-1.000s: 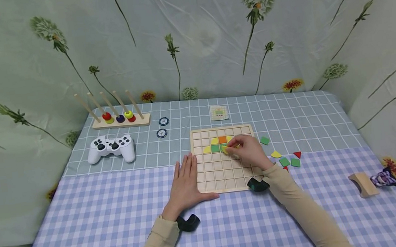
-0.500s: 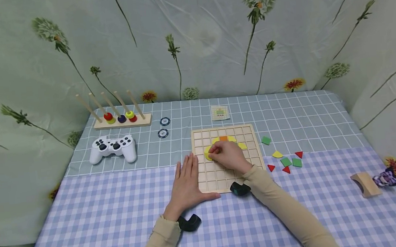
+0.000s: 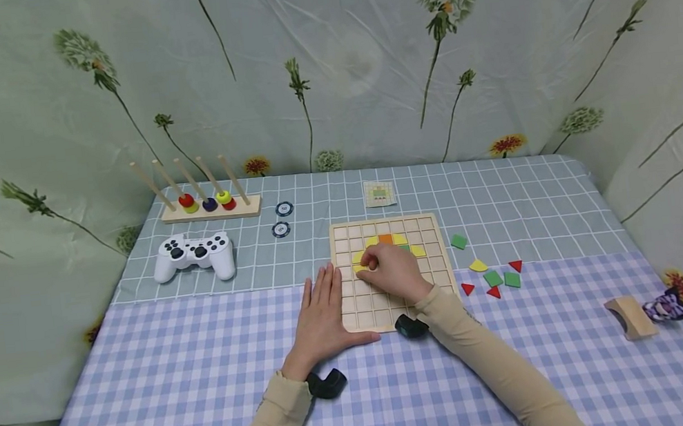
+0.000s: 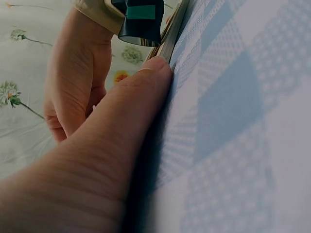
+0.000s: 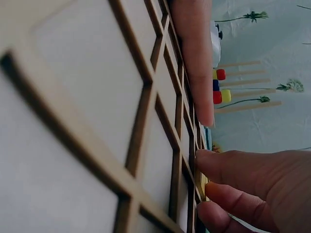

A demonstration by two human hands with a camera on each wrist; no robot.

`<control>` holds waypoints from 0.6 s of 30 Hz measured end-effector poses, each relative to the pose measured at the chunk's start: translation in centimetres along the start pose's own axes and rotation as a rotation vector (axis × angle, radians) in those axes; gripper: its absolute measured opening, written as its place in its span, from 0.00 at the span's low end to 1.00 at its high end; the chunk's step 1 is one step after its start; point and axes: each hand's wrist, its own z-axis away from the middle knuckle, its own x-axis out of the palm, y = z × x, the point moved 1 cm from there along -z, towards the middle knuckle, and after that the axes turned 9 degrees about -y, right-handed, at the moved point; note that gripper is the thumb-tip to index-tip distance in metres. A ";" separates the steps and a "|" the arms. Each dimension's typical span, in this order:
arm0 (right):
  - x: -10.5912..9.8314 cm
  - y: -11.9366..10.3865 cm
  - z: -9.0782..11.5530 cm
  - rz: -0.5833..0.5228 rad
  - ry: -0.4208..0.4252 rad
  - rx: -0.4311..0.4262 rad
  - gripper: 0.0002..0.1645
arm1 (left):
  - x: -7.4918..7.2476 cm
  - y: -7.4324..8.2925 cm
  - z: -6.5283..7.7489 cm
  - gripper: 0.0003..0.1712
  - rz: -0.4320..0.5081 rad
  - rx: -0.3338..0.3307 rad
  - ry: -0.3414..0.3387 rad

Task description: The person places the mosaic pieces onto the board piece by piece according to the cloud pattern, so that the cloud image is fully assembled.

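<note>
A square wooden grid board (image 3: pixel 386 225) lies on the table, with an orange square (image 3: pixel 385 239), a green square (image 3: pixel 405 248) and several yellow quarter-round tiles such as this tile (image 3: pixel 418 251) in its cells. My right hand (image 3: pixel 394 273) is over the board's middle. Its thumb and fingers pinch a yellow quarter-round tile (image 3: pixel 358 269) at the pattern's left side; in the right wrist view that tile (image 5: pixel 203 187) shows between the fingertips, against the grid. My left hand (image 3: pixel 321 316) rests flat with straight fingers along the board's left edge, its thumb (image 4: pixel 146 90) against the front edge.
Right of the board lie loose green squares (image 3: pixel 493 279), red triangles (image 3: pixel 515 266) and a yellow tile (image 3: pixel 478 266). Behind it is a pattern card (image 3: pixel 380 194). At left are a game controller (image 3: pixel 193 256), chips (image 3: pixel 281 230) and a peg stand (image 3: pixel 210 213). A wooden arch (image 3: pixel 631 318) stands right.
My right hand has moved left across the board with a yellow tile, then its fingertips have spread slightly at the pattern's left side. The left hand has stayed still.
</note>
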 end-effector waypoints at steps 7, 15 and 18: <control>-1.1 1.7 0.7 -0.084 -0.005 0.021 0.09 | 0.1 0.1 -0.1 0.78 0.002 0.000 -0.011; -5.1 6.7 2.6 -0.115 0.142 0.074 0.10 | -0.1 0.2 0.0 0.78 0.012 0.001 -0.006; -6.4 8.7 3.3 -0.102 0.185 0.123 0.10 | -0.1 0.2 0.0 0.77 0.018 0.005 0.003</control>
